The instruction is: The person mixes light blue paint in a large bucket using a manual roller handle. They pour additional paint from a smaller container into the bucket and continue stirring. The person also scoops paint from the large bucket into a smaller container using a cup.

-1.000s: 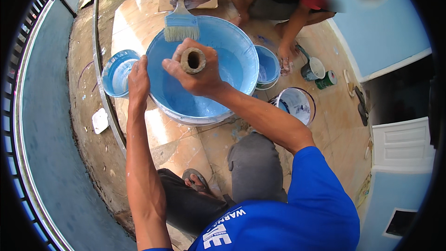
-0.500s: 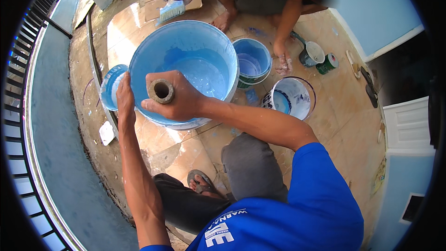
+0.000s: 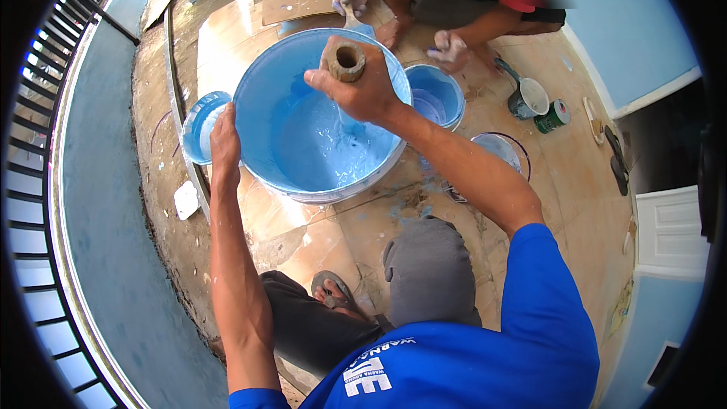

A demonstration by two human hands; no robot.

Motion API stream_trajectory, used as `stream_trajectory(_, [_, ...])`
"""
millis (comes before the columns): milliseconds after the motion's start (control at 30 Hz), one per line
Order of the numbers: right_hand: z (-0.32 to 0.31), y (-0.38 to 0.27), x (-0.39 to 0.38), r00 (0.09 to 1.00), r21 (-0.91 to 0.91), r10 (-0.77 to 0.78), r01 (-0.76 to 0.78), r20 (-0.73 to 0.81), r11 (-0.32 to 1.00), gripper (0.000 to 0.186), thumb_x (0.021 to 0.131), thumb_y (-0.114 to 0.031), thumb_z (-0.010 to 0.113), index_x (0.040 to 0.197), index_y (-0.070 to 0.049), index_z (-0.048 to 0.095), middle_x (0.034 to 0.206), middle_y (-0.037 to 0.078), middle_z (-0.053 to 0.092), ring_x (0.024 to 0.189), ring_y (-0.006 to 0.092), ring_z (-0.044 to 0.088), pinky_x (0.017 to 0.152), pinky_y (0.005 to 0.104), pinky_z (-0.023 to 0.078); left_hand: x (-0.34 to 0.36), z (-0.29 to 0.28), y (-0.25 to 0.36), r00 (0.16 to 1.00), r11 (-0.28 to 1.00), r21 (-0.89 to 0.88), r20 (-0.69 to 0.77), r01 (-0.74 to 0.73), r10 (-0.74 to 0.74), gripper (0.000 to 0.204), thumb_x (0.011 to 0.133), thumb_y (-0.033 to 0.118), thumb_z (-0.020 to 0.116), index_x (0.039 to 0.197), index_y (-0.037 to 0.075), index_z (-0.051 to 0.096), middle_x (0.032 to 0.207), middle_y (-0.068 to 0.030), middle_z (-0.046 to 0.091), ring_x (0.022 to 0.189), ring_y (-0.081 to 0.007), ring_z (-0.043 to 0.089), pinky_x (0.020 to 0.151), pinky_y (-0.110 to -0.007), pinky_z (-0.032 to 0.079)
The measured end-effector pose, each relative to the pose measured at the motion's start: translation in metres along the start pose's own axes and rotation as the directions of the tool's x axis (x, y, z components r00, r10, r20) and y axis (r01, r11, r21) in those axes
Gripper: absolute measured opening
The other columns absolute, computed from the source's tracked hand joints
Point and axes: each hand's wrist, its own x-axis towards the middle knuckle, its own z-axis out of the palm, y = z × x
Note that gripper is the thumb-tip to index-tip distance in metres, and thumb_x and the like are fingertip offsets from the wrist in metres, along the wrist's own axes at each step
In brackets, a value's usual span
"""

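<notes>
My right hand (image 3: 360, 83) is closed round a hollow brown pole (image 3: 347, 61), its open end facing up. The pole's lower end goes into light blue paint (image 3: 318, 144) in a large blue bucket (image 3: 261, 174), and the paint is rippled and splashing around it. By the bucket's left rim, my left hand (image 3: 225, 136) grips the edge of a small blue tub (image 3: 203, 127) with pale contents. Most of that hand's fingers are hidden. Across from me, a co-worker's hand (image 3: 351, 0) holds a paintbrush (image 3: 357, 24) at the bucket's far rim.
On the right stand a smaller blue bucket (image 3: 447, 91), a white pail (image 3: 496, 148), a dark dipper (image 3: 528, 98) and a green can (image 3: 554, 116). A cardboard box (image 3: 291, 4) with small tubs lies at the back. A low wall (image 3: 106, 204) with railings runs along the left.
My right hand and the pole have moved right and toward the bucket's far side. The co-worker's brush has shifted from beside the box to the rim; their other hand has drawn back.
</notes>
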Motion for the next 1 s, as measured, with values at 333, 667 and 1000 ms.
stream_trajectory(333, [0.042, 0.032, 0.02, 0.998, 0.13, 0.061, -0.065, 0.031, 0.989, 0.027, 0.088, -0.013, 0.078, 0.072, -0.008, 0.056, 0.061, -0.002, 0.055, 0.057, 0.0066, 0.052, 0.053, 0.0282, 0.043, -0.005, 0.004, 0.011, 0.996, 0.997, -0.068, 0.075, 0.048, -0.043, 0.063, 0.109, 0.047, 0.048, 0.145, -0.005, 0.053, 0.144, -0.0171, 0.059, 0.135, -0.0263, 0.052, 0.115, -0.037, 0.036])
stream_trajectory(667, [0.007, -0.019, -0.046, 0.967, 0.264, 0.106, -0.167, 0.231, 0.95, 0.023, 0.088, -0.001, 0.071, 0.076, -0.007, 0.053, 0.066, 0.002, 0.057, 0.06, 0.0066, 0.05, 0.055, 0.026, 0.04, -0.002, 0.006, 0.001, 0.996, 0.997, 0.037, -0.041, -0.074, 0.075, 0.057, 0.107, 0.046, 0.048, 0.121, -0.007, 0.066, 0.113, -0.0282, 0.07, 0.108, -0.0384, 0.066, 0.096, -0.044, 0.047])
stream_trajectory(1000, [0.005, -0.05, -0.047, 0.934, 0.262, 0.238, -0.307, 0.266, 0.915, 0.021, 0.085, 0.003, 0.069, 0.075, -0.004, 0.052, 0.063, 0.004, 0.055, 0.055, 0.0082, 0.046, 0.051, 0.0263, 0.036, -0.001, 0.003, -0.002, 0.996, 0.995, 0.079, -0.064, -0.055, 0.06, 0.063, 0.103, 0.051, 0.049, 0.122, -0.006, 0.068, 0.119, -0.0349, 0.068, 0.121, -0.0491, 0.062, 0.104, -0.049, 0.046])
